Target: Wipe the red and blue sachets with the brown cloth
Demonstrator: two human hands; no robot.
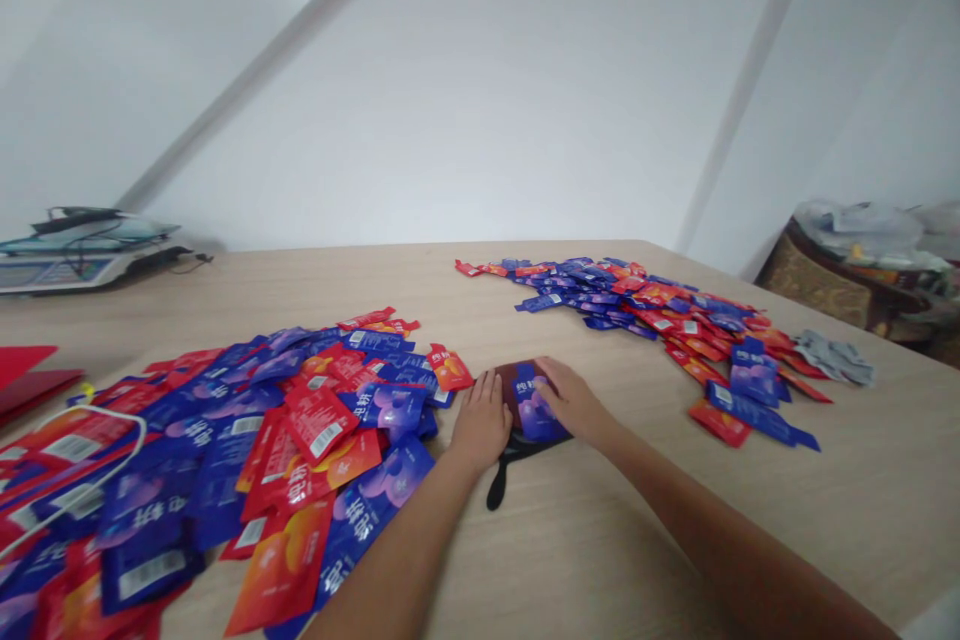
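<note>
A blue sachet [531,405] with purple round shapes and white characters lies over a flat dark brown and black item [517,446], whose kind I cannot make out. A black rounded tab [496,488] sticks out from that item toward me. My left hand [482,422] rests flat along the item's left side, fingers stretched out. At the sachet's right edge, my right hand [576,402] grips it with thumb and fingers, partly covering its surface. A small red-orange sachet [449,368] lies just left of my left hand.
A large heap of blue and red sachets [300,420] spreads at left, a second heap [600,290] at back right. Grey gloves [832,357] lie beside it. A scale [82,265] stands far left, a white cord [139,435] nearer. A chair [814,270] holds bags.
</note>
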